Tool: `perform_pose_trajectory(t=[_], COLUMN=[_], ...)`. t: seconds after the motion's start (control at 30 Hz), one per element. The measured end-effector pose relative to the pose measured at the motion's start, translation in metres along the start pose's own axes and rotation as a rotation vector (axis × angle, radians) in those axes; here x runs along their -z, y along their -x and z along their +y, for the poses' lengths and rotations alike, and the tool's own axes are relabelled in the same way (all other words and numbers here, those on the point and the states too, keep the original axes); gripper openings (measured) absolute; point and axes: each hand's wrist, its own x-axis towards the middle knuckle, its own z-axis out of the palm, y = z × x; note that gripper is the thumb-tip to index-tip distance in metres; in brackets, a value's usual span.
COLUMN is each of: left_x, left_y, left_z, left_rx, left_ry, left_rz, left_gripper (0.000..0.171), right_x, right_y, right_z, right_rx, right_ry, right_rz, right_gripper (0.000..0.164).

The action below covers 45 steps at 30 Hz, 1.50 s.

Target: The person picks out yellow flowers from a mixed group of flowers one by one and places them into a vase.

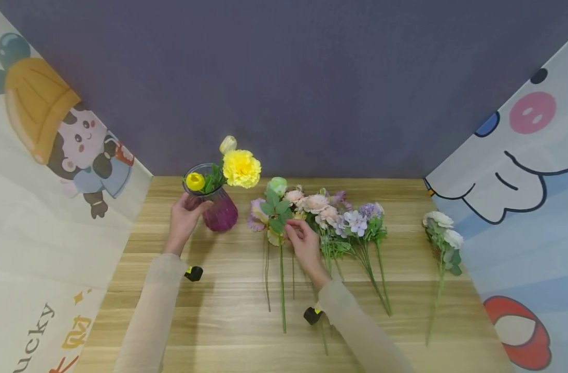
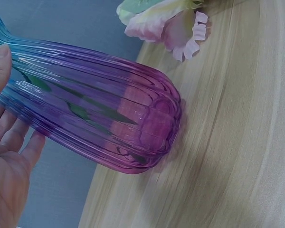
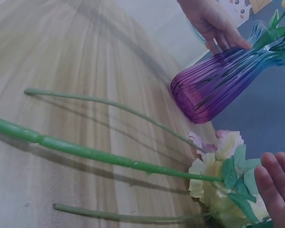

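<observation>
A ribbed glass vase, blue at the neck and purple-pink at the base, stands tilted on the table. My left hand grips its neck, with the thumb on the near side. A yellow carnation, a yellow tulip and a pale tulip rise from its mouth. At the middle, my right hand pinches at the leaves of a green-stemmed flower, fingertips beside the leaves. A pale green bloom shows just above those leaves. The thumb is hidden in the right wrist view.
Right of my right hand lie pink blooms and lilac flowers, stems toward me. A white flower stem lies apart at the far right. A purple-and-yellow iris-like bloom lies near the vase. A dark wall backs the wooden table.
</observation>
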Motion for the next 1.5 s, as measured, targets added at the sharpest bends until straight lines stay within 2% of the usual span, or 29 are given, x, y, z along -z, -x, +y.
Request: perform_pose_trajectory(t=[0.23, 0.43, 0.5, 0.63, 0.83, 1.13, 1.5], left_x=[0.0, 0.0, -0.001, -0.001, -0.001, -0.001, 0.0], left_y=[0.001, 0.002, 0.003, 0.002, -0.002, -0.001, -0.002], left_z=[0.0, -0.001, 0.005, 0.005, -0.004, -0.005, -0.005], left_rx=[-0.009, -0.017, -0.011, -0.002, 0.002, 0.006, 0.005], left_ry=[-0.008, 0.002, -0.002, 0.007, -0.015, 0.003, 0.002], left_rz=[0.009, 0.013, 0.005, -0.005, 0.0, 0.001, -0.007], left_gripper=[0.058, 0.058, 0.057, 0.057, 0.058, 0.059, 0.06], right_x=[0.002, 0.004, 0.005, 0.006, 0.006, 0.006, 0.005], right_y=[0.005, 0.011, 0.014, 0.016, 0.02, 0.028, 0.032], right_z=[0.008, 0.014, 0.016, 0.022, 0.028, 0.033, 0.033], right_rx=[-0.022, -0.004, 0.004, 0.025, 0.094, 0.085, 0.039], right_ry=[0.024, 0.196, 0.252, 0.358, 0.522, 0.708, 0.798], right_rz=[0.016, 0.04, 0.05, 0.066, 0.076, 0.046, -0.027], right_gripper=[0.033, 0.025, 0.025, 0.021, 0.016, 0.018, 0.022])
